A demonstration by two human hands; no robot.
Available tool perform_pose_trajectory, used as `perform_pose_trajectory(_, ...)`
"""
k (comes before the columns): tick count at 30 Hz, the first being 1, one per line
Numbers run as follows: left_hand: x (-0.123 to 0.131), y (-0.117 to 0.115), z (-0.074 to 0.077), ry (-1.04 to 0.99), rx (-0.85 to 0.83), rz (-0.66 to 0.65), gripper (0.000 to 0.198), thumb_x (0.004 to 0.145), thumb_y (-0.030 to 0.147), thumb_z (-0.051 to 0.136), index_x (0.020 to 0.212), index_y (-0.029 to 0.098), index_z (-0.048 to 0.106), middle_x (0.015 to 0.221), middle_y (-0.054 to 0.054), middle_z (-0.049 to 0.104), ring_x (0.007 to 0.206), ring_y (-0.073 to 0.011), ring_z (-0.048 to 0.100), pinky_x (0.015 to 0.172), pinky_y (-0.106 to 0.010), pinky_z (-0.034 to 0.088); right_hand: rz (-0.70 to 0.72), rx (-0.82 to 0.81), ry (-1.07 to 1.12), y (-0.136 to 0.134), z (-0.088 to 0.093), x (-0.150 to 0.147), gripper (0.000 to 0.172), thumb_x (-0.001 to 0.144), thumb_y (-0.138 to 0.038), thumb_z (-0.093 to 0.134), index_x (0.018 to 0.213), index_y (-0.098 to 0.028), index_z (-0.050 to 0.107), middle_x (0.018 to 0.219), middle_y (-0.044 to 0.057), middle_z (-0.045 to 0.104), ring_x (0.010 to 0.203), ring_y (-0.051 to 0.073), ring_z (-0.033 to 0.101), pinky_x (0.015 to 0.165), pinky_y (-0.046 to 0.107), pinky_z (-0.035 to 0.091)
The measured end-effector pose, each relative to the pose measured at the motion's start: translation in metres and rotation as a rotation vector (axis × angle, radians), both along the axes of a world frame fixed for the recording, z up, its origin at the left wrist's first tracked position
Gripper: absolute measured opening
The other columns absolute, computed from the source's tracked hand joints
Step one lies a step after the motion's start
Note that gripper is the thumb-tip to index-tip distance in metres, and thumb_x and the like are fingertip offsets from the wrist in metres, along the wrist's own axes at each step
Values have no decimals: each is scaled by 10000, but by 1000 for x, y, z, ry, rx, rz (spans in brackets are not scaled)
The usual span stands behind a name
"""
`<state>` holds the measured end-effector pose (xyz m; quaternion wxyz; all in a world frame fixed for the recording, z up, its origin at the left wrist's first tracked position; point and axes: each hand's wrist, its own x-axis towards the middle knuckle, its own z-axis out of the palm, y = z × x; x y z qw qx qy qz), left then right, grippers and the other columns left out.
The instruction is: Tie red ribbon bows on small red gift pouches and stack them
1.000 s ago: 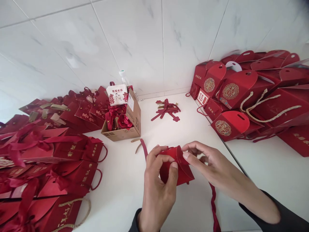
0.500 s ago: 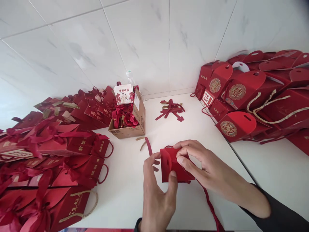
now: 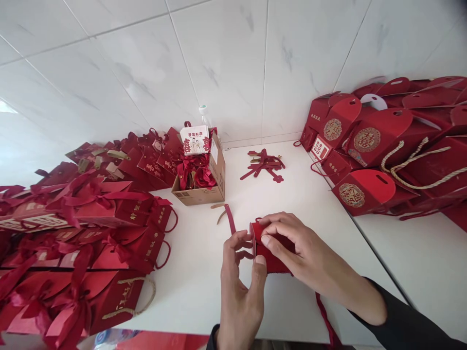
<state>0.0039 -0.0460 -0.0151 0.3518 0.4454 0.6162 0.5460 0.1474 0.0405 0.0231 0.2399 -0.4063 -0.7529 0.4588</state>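
A small red paper gift box [image 3: 273, 260] stands on the white table between my hands. My left hand [image 3: 242, 287] grips its left side, thumb in front and fingers behind, where a flap edge stands curved upright. My right hand [image 3: 299, 248] reaches over the top from the right, thumb and forefinger pinched together at the box's upper flap. Its palm hides the right part of the box. A dark red ribbon [image 3: 326, 318] trails from beneath my right wrist over the table's front edge. Just beyond my left fingers lies a red and tan strap [image 3: 230, 217].
Red boxes with bows [image 3: 120, 272] are stacked at the left, smaller red bags [image 3: 146, 163] behind them. A cardboard box [image 3: 204, 195] holds ribbons and cards. Red straps [image 3: 263, 166] lie near the tiled wall [image 3: 233, 68]. More red boxes [image 3: 368, 141] are piled at the right.
The left flap with its slot, facing up before, now shows edge-on and upright. My right fingers have moved left over the box top. The whole view has shifted slightly.
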Motion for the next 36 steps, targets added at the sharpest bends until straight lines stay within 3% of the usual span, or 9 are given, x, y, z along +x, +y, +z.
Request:
perform_pose_trajectory(11,8,1,3,-78,-13,77,354,961,477,605,1243,264,585,1201,-81,653,1055,-238,617,946,-405,466,-6,35,-24,-1,-2,-7,289,1051,-434,454,931,-272,662,1267,69,613,1247,252,556,998,438,506)
perform_pose_trajectory(18,2,0,6,-87,-16,-11,291,1007,451,548,1232,272,590,1252,-84,634,1081,-220,615,876,-330,516,-19,12,-58,-2,-2,-7,294,1040,-418,454,913,-259,666,1301,78,596,1254,263,552,1012,478,493)
perform_pose_trajectory(21,-2,3,5,-108,-18,-30,252,1033,443,500,1141,253,624,1158,-77,648,1024,-201,618,823,-297,513,-16,30,-51,-2,-3,-8,267,1029,-417,471,931,-260,663,1306,83,597,1299,276,519,1020,505,481)
perform_pose_trajectory(27,-5,11,10,-111,-1,-8,193,1000,398,581,947,220,634,964,-34,645,894,-168,592,806,-274,479,3,40,-39,-4,-3,-6,278,1037,-425,471,920,-264,665,1297,78,605,1298,265,529,1030,485,497)
perform_pose_trajectory(31,-7,11,11,-165,-26,51,253,1001,453,563,933,216,618,896,-28,655,834,-172,617,753,-281,509,-25,99,-45,-5,-7,1,251,1022,-455,514,1164,-295,645,1405,74,562,1389,262,465,1118,487,451)
perform_pose_trajectory(36,-33,9,5,-355,37,277,208,941,407,659,878,214,613,835,11,650,777,-150,666,762,-287,572,-152,136,-99,-8,-14,21,482,980,-527,573,1430,-390,470,1569,36,447,1455,296,418,1055,464,521)
